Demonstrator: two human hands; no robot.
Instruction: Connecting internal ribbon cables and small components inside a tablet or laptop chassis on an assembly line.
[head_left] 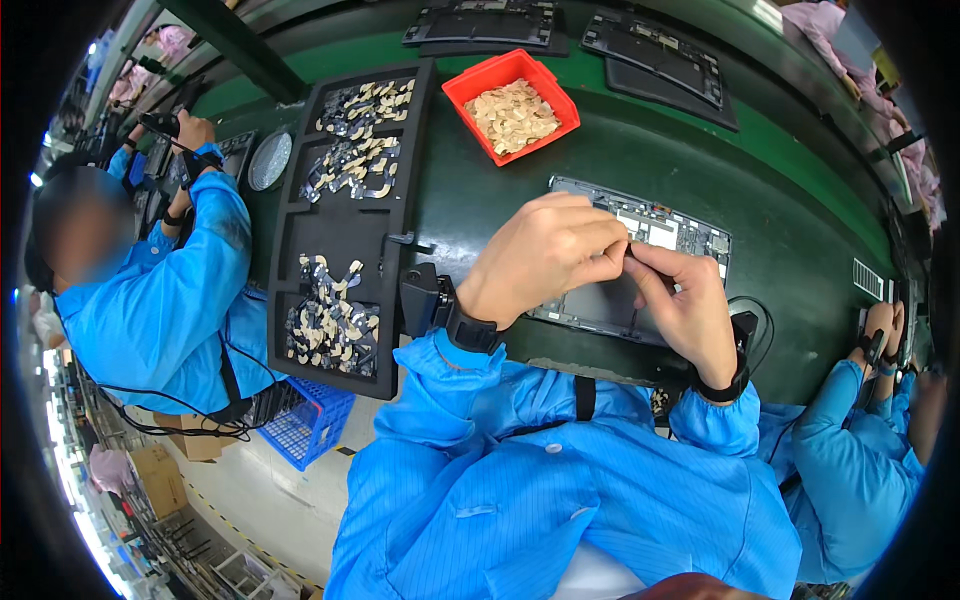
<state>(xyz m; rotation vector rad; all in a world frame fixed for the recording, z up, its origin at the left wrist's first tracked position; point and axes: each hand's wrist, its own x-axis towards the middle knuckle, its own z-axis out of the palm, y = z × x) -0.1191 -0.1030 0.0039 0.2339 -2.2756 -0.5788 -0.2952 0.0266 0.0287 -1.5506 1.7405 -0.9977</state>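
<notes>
My left hand (545,250) and my right hand (690,300) meet fingertip to fingertip over an opened flat device (590,310), its circuit board showing along the far side. Both hands are closed in a pinch, thumb against forefinger. A small dark bit shows where the fingertips meet; its kind cannot be made out. Part of the device is hidden beneath my hands. To the left lies a black foam tray (335,240) with heaps of small dark flex-cable-like parts (332,320) with tan patches. Beyond the device stands a red bin (545,143) full of tan flakes (512,115).
More opened devices (660,62) rest on dark pads along the far side of the green bench. A co-worker in blue (180,290) sits at left, another (850,460) at right. A blue crate (312,425) is on the floor. A black cable (768,325) loops beside my right wrist.
</notes>
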